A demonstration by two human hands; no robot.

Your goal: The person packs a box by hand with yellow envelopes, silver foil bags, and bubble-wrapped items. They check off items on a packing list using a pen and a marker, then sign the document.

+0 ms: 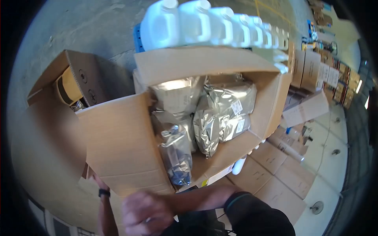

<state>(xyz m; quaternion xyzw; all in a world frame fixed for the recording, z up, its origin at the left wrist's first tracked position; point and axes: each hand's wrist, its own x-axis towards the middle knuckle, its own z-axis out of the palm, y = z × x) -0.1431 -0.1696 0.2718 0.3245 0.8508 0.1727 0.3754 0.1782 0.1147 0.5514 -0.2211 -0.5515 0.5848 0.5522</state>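
A large open cardboard box (271, 106) holds several shiny silver foil bags (177, 94), some with white labels. One wide box flap (122, 145) folds out toward the lower left. At that flap's lower left edge is my left hand (94, 179), a dark band on its wrist. Its fingers close on the flap edge and are partly hidden. My right hand (145, 212) is in front of the box, below the flap, curled into a fist and smeared by motion. Something small and greyish shows among its fingers; I cannot make out what.
Behind the box stands a row of translucent white jugs (161, 27). At the left is another open carton (84, 74) with a yellow-brown roll (69, 86) inside. Closed cartons (287, 177) lie at the right. A blurred patch covers the left side.
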